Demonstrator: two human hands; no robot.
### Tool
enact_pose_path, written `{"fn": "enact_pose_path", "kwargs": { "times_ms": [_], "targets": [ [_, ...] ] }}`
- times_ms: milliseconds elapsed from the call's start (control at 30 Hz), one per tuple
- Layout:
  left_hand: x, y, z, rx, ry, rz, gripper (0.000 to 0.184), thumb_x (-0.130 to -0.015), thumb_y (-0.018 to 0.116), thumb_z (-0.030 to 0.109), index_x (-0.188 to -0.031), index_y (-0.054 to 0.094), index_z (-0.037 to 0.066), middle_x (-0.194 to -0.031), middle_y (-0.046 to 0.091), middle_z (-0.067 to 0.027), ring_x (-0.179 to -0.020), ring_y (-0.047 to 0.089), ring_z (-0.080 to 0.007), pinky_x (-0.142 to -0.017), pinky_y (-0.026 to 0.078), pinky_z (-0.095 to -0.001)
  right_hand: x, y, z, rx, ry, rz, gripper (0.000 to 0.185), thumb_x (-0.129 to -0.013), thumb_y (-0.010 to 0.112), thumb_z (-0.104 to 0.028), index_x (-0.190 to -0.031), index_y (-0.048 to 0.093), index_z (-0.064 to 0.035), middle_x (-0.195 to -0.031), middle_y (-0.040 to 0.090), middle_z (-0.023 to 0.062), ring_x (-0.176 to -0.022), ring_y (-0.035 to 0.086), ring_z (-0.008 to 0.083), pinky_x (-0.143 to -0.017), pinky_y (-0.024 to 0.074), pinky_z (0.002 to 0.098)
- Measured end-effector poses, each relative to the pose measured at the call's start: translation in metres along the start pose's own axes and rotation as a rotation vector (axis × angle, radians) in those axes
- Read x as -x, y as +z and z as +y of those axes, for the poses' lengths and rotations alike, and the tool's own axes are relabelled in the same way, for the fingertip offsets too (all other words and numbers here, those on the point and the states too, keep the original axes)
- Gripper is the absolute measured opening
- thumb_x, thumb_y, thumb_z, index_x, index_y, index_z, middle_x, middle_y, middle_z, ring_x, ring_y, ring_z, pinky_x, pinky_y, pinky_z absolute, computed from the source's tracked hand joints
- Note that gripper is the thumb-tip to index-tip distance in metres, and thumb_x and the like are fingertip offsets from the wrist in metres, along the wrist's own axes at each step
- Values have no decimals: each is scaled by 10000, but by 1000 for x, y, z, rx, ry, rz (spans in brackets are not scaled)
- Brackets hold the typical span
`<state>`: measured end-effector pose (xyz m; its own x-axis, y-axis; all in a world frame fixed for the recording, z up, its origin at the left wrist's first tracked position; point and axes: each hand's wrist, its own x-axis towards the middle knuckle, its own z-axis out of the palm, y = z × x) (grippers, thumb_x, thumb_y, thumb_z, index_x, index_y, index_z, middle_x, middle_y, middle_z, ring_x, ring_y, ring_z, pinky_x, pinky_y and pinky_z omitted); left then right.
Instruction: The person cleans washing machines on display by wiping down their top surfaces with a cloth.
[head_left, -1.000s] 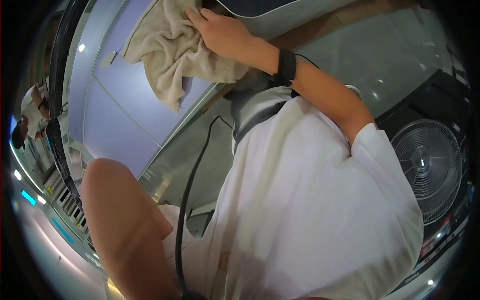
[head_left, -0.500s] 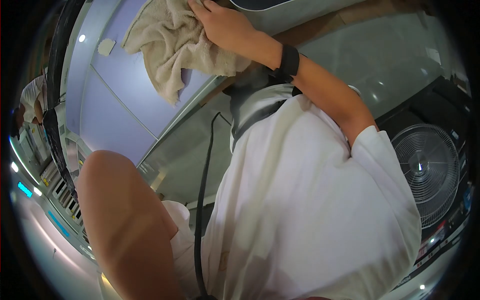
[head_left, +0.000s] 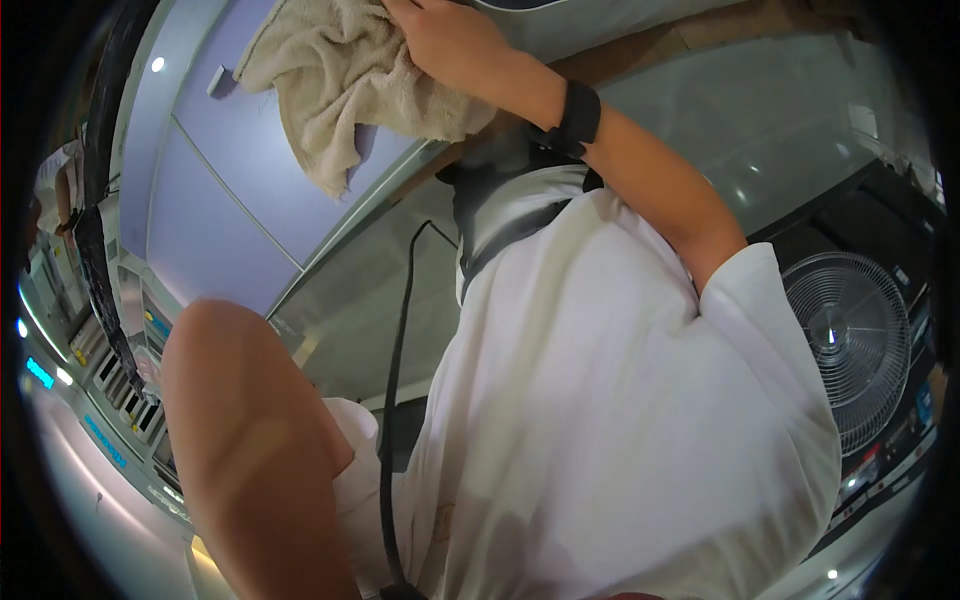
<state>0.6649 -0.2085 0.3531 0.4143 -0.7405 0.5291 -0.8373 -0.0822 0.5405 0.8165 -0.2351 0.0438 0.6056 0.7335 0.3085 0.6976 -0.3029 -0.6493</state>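
Note:
My right hand (head_left: 455, 45) is at the top edge of the view, with a black band on the wrist. Its fingers are pressed into a beige towel (head_left: 345, 75), and the fingertips are partly cut off by the frame. The crumpled towel lies on a pale lilac tabletop (head_left: 215, 210), with one corner hanging towards the table's metal edge. A small whitish piece (head_left: 217, 82) is on the tabletop left of the towel. My left arm (head_left: 250, 430) is bent at the lower left, and its hand is out of view.
A black cable (head_left: 398, 370) runs down in front of my white shirt. On the right, a round fan (head_left: 838, 340) stands by a dark surface. Shelving and lit signs (head_left: 105, 440) show at the far left, with another person (head_left: 55, 185) partly visible there.
The view has shifted slightly, so the tabletop and towel appear a little further left and up. The small whitish piece looks narrower now. My right hand stays on the towel.

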Motion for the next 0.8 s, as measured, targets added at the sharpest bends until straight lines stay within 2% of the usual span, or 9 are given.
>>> {"fn": "enact_pose_path", "kwargs": {
  "times_ms": [233, 367, 533, 667, 767, 800],
  "targets": [
    [23, 5, 3, -31, -4, 61, 231, -887, 750, 196, -1055, 643, 79, -1227, 634, -173, -1129, 594, -375, -956, 455, -476, 1, -2, -1, -10, -13, 8, 535, -957, 500, -54, -1475, 431, 62, -1242, 627, 296, -974, 707, 429, -825, 588, 467],
    [33, 5, 9, -50, -16, 110, 219, -879, 758, 191, -1029, 648, 75, -1212, 639, -169, -1114, 600, -366, -947, 455, -469, 0, 0, -3, -30, 30, 0, 515, -975, 471, -54, -1482, 430, 23, -1259, 628, 274, -998, 686, 454, -834, 579, 494],
    [51, 1, 15, -120, -1, 187, 206, -869, 769, 184, -997, 654, 71, -1193, 645, -163, -1096, 608, -355, -935, 456, -461, -1, 3, -2, -26, -12, 56, 496, -993, 455, -66, -1481, 456, 25, -1345, 610, 274, -1092, 645, 469, -910, 546, 498],
    [75, 1, 15, -205, -9, 309, 197, -862, 778, 179, -972, 658, 67, -1178, 650, -159, -1082, 613, -346, -926, 456, -455, 0, 4, -4, -3, 22, 79, 471, -992, 458, -69, -1449, 504, 33, -1344, 601, 295, -1085, 644, 484, -890, 554, 476],
    [107, 8, 7, -326, -103, 485, 191, -856, 784, 175, -953, 662, 65, -1166, 654, -156, -1071, 618, -339, -920, 457, -450, 15, 2, -15, 44, 49, 22, 470, -980, 501, -110, -1430, 536, 20, -1332, 613, 278, -1139, 636, 470, -955, 520, 515],
    [121, 15, 0, -377, -166, 555, 190, -854, 787, 174, -946, 663, 64, -1163, 655, -155, -1068, 619, -337, -918, 457, -448, 14, -7, -24, 302, -187, 54, 471, -968, 536, -163, -1409, 561, 0, -1327, 620, 251, -1173, 622, 448, -980, 493, 542]
  ]
}}
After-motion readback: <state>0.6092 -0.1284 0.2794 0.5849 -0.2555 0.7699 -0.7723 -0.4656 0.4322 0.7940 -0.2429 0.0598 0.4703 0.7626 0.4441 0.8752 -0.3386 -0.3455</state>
